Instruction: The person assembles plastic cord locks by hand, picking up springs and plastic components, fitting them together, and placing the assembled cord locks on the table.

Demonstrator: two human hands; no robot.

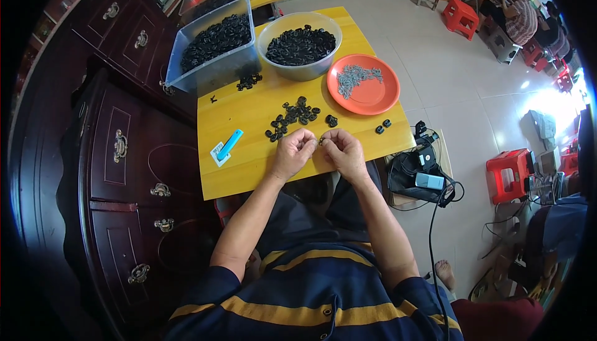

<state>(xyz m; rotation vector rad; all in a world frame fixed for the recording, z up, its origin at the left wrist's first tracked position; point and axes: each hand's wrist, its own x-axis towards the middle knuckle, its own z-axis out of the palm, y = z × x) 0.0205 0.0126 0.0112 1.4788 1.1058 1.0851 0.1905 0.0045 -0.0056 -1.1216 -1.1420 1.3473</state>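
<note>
My left hand (295, 154) and my right hand (346, 153) are close together over the near edge of the yellow table. The right thumb and fingers pinch a small black part (321, 142). My left fingertips are pressed together beside it; what they hold, if anything, is hidden. Just beyond my hands lies a loose pile of small black oval parts (303, 112), with a few more (331, 120) next to it. Two black parts (383, 126) sit apart at the right. An orange plate (373, 103) holds small grey metal pieces (357, 80).
A clear bin (214, 80) and a round tub (300, 72), both full of black parts, stand at the back of the table (249, 173). A light-blue handled tool (230, 145) lies at left. Dark drawers flank the left; a bag with cables (423, 173) is at right. People sit far right.
</note>
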